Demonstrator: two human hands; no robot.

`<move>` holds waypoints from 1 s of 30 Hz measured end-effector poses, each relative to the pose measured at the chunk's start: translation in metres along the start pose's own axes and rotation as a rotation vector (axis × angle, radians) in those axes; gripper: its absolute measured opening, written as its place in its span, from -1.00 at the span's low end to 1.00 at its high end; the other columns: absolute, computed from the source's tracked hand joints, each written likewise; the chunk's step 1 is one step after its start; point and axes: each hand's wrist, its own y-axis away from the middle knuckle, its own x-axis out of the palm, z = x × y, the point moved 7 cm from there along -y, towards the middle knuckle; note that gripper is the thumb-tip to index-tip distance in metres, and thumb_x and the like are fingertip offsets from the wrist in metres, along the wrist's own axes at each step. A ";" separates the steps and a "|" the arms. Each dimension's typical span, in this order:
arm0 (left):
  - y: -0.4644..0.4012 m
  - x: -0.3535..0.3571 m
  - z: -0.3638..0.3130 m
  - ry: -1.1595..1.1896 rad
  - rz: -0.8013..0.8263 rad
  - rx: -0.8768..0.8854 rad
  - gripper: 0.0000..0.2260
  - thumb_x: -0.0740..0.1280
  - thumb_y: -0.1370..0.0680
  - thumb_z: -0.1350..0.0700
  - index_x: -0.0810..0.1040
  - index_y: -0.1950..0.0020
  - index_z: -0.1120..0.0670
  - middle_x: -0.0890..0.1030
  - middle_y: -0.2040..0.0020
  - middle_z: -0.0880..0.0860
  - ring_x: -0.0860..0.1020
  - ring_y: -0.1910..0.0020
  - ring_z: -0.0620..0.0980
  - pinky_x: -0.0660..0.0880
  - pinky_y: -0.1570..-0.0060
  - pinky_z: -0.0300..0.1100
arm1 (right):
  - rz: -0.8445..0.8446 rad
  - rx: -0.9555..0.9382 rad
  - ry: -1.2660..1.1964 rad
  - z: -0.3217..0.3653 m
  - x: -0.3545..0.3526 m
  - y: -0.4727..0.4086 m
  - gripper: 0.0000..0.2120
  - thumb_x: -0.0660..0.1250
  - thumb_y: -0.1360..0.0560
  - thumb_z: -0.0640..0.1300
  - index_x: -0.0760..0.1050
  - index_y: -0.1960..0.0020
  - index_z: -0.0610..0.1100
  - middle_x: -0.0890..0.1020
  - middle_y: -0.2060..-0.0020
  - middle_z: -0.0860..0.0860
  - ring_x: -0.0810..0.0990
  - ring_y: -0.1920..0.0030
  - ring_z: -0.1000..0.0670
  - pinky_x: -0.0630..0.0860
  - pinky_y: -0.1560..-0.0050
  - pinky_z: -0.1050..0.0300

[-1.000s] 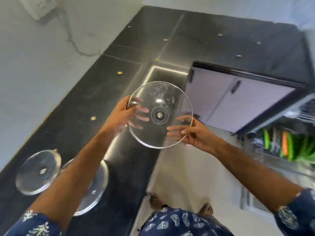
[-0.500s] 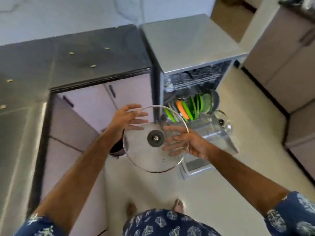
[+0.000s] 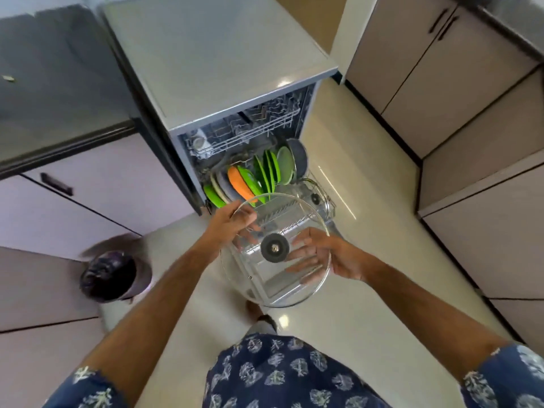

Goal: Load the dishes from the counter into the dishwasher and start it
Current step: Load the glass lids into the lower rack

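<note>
Glass lid [image 3: 275, 287] held in the air over the pulled-out lower rack [image 3: 297, 219] of the open dishwasher [image 3: 223, 69], black knob [image 3: 274, 247] at its centre facing up toward the camera. Lid lies close to flat, slightly tipped; no long axis to speak of, being round.

Left hand [image 3: 232, 223] grips the rim at the far-left edge, thumb over the top, fingers [image 3: 250, 231] curled under and seen through the glass. Right hand [image 3: 329, 254] is beneath the right side, fingers straight and spread, carrying the lid from below rather than clasping it. Both hands touch the lid; neither is free.

Rack contents: green plates [image 3: 266, 169], an orange plate [image 3: 240, 184] and a grey plate [image 3: 298, 157] stand on edge across the back of the rack. A second glass lid [image 3: 316, 195] leans at the rack's right side. Near part of the rack, directly under the held lid, shows bare tines.

Relation that matters: the open slots lie straight below and a little beyond the hands, and everything racked stands on edge while the held lid is near flat. Judgement: the lid needs turning up onto its rim before it goes down between the tines. Left hand has the real hold on the rim, so it likely leads the tilt while the right steadies.

Dark bin [image 3: 113, 275] on the floor [image 3: 368, 319] to the left, well apart from the rack. Upper rack [image 3: 250, 125] sits inside the machine.
</note>
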 end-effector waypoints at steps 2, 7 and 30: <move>-0.030 0.019 -0.004 -0.027 0.081 -0.027 -0.91 0.35 -0.62 0.17 0.52 -0.08 0.16 0.70 0.10 0.19 0.69 0.29 0.22 0.53 0.51 -0.16 | 0.034 0.043 0.010 0.009 -0.022 -0.002 -0.54 0.25 -0.58 -0.10 0.30 -0.45 -0.12 0.52 -0.30 -0.34 0.52 -0.25 -0.44 0.54 -0.14 -0.35; -0.104 0.051 0.018 -0.090 0.003 -0.112 -0.87 0.44 -0.54 0.08 0.55 -0.05 -0.01 0.68 -0.01 0.03 0.66 0.05 0.02 0.54 0.24 -0.19 | -0.078 0.071 0.105 0.028 -0.088 -0.018 -0.54 0.20 -0.60 -0.25 0.37 -0.46 0.04 0.58 -0.26 -0.26 0.59 -0.20 -0.36 0.54 -0.14 -0.36; -0.359 0.149 0.319 -1.092 -0.186 -0.199 -0.25 0.46 -0.44 -0.13 0.24 -0.53 0.09 0.31 -0.49 0.14 0.26 -0.48 0.16 0.20 -0.45 0.18 | -0.551 -0.018 0.795 0.000 -0.370 -0.260 -0.78 0.22 -0.52 0.07 0.56 -0.05 0.01 0.69 0.17 -0.03 0.70 0.19 -0.11 0.66 0.15 -0.16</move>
